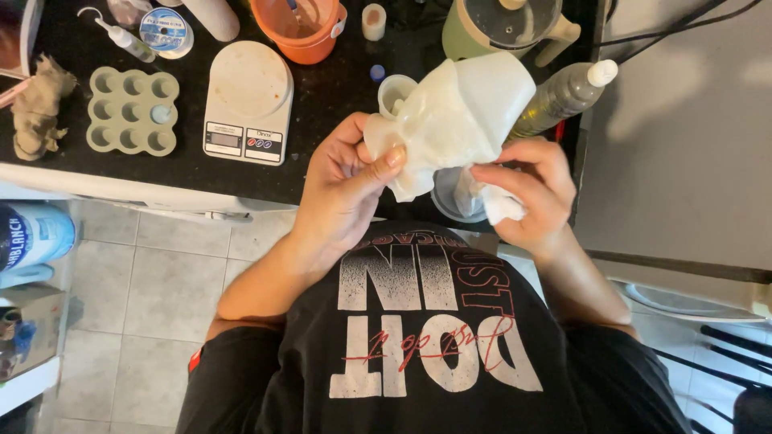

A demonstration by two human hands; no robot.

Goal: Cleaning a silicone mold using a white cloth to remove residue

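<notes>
Between both hands, lumpy translucent mould.

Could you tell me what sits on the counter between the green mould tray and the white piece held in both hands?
In the head view, a white kitchen scale sits between the green mould tray and the white piece.

Grey screen on white kitchen scale; blue-labelled white container far left

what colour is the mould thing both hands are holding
Milky, translucent white silicone mould, gripped by the left hand and right hand; the head view shows it.
</notes>
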